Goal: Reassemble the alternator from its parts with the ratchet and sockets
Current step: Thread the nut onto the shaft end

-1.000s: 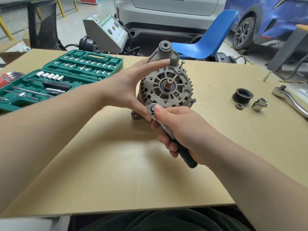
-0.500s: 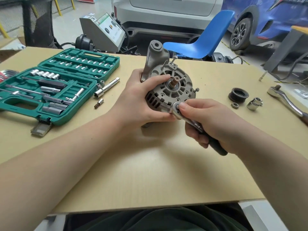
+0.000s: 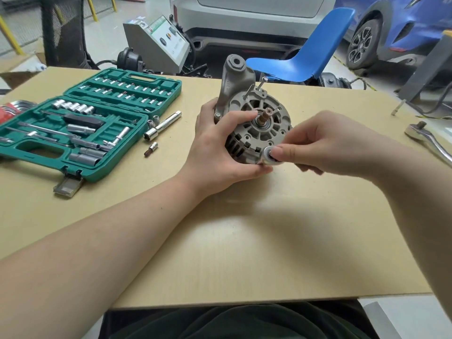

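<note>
The grey alternator (image 3: 259, 118) stands on edge on the wooden table (image 3: 220, 241), its shaft pointing toward me and its mounting ear up. My left hand (image 3: 220, 148) grips its left side, thumb across the front face. My right hand (image 3: 325, 140) holds the small ratchet (image 3: 270, 156); only the round chrome head shows, set against the housing's lower right rim under my thumb. The handle is hidden inside my hand.
An open green socket case (image 3: 93, 123) lies at the left, with loose sockets and an extension bar (image 3: 162, 127) beside it. A large chrome ratchet (image 3: 430, 140) lies at the right edge. A blue chair (image 3: 305, 57) and cars stand beyond the table.
My right hand has swung the ratchet handle from pointing down toward me round to the right. The alternator has tilted slightly, and my left thumb has shifted onto its front face.
</note>
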